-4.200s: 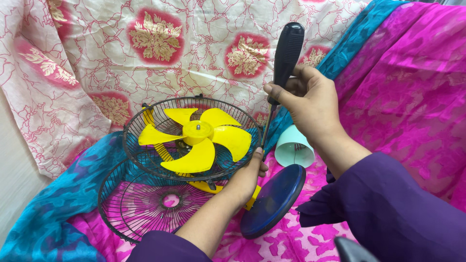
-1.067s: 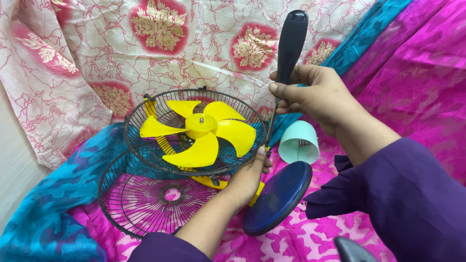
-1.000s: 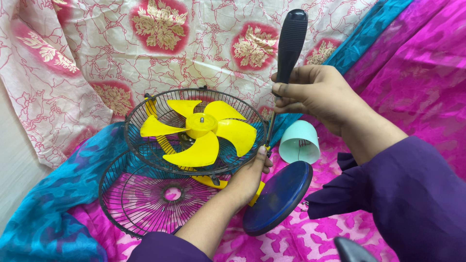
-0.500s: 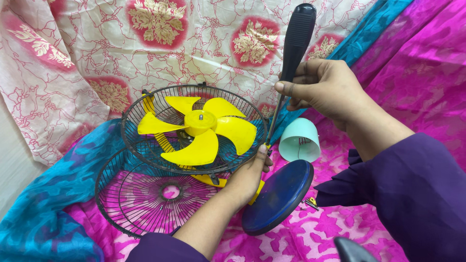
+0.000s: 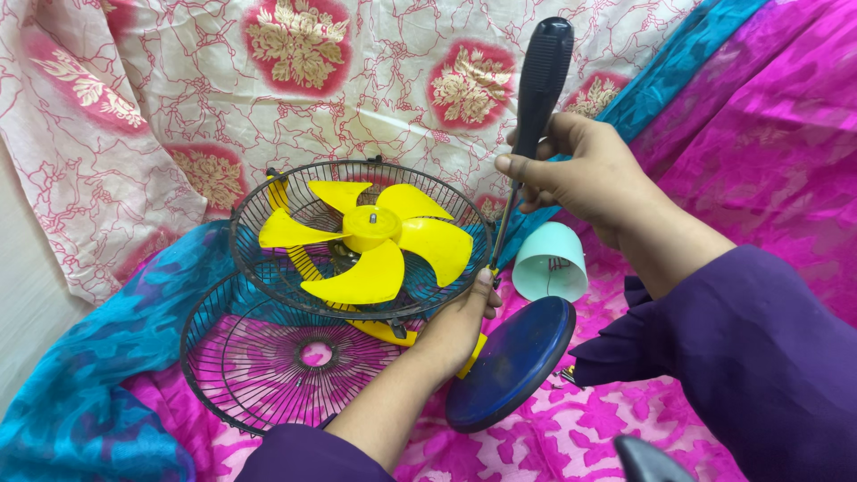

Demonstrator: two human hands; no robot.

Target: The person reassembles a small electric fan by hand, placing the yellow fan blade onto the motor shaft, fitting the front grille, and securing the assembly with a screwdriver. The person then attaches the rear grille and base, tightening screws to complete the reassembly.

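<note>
Right now the rear grille [image 5: 357, 241] works like a shallow wire basket, and inside it sits the yellow fan blade [image 5: 370, 241], five vanes spread around a round hub. At seven o'clock from it, the loose front grille [image 5: 268, 357] lies flat on the pink cloth [image 5: 625, 428], with nothing in it. At three o'clock from the blade a pale green cap [image 5: 549, 261] lies on its side, its open mouth facing me; something dark shows inside, too small to make out.

The left hand [image 5: 455, 326] is closed around the grille's rim at five o'clock, thumb up on the wire; its fingers are hidden beneath. Part of the yellow stand is hidden behind that wrist, and the blue round base [image 5: 511, 364] tips on edge beside it.

The right hand [image 5: 580, 178] is wrapped shut around the screwdriver [image 5: 527, 116], low on its black handle. The tool stands nearly upright, handle toward one o'clock, thin shaft running down toward seven o'clock, its tip meeting the grille rim beside the left thumb.
</note>
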